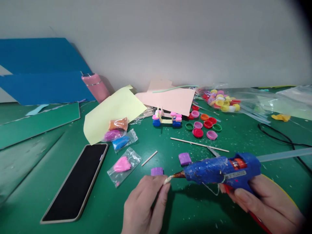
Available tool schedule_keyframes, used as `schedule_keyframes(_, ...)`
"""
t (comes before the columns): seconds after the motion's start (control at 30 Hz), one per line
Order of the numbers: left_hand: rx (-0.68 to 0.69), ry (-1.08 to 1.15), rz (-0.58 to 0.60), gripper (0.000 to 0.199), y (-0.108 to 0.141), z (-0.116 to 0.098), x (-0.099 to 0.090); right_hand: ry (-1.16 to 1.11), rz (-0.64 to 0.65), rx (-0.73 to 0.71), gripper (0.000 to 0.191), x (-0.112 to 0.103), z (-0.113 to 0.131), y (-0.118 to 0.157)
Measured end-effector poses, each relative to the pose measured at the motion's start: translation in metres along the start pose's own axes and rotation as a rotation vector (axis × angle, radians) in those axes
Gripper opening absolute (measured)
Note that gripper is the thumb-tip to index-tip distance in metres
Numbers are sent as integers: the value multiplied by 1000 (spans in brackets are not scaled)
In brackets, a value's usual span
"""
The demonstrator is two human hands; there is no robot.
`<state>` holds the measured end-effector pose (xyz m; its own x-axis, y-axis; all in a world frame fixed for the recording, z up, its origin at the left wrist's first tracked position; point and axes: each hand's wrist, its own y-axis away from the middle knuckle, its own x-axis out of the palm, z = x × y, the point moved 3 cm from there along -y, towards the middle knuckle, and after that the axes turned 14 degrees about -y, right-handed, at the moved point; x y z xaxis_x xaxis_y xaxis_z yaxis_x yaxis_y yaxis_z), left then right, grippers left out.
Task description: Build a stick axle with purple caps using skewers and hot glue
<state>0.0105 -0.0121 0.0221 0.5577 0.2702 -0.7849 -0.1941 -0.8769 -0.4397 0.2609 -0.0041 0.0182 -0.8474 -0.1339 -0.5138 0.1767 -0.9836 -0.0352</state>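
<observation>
My right hand (265, 198) is wrapped round the handle of a blue hot glue gun (207, 169), which points left with a clear glue stick (285, 154) out of its back. The gun's brown nozzle meets the end of a small pale stick (168, 179). My left hand (148, 201) pinches that stick between thumb and fingers, and most of it is hidden. One purple block (157, 171) sits just behind my left fingers, and another purple block (185, 159) lies beyond the nozzle. Farther back stands a small pale frame (167, 121) with pink and blue parts.
A phone (75, 185) lies at left beside bagged clay (122, 164). Two loose sticks, a short one (149, 158) and a long one (198, 144), rest mid-table. Coloured bottle caps (198, 132) cluster behind the gun. A black cable (280, 138) curls at right; a pink bottle (96, 87) stands behind.
</observation>
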Motion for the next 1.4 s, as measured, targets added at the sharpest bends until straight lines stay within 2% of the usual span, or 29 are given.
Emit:
schedule_keyframes(0.1,1,8,8,17,0,-1,0,73,109,70,37,3,-2,3)
schedule_keyframes(0.3,10,6,28,17,-2,-3,0,118,130,120,43,4,-3,6)
schedule_keyframes(0.73,-11,15,15,17,0,-1,0,111,112,136,47,2,-13,8)
schedule_keyframes(1.0,-19,6,18,17,-1,-2,0,119,65,144,50,7,0,7)
schedule_keyframes(1.17,-22,-2,2,16,-1,-1,-1,114,111,100,46,5,-2,5)
schedule_keyframes(1.4,-32,-7,-20,16,0,-1,-3,119,102,94,45,4,-9,5)
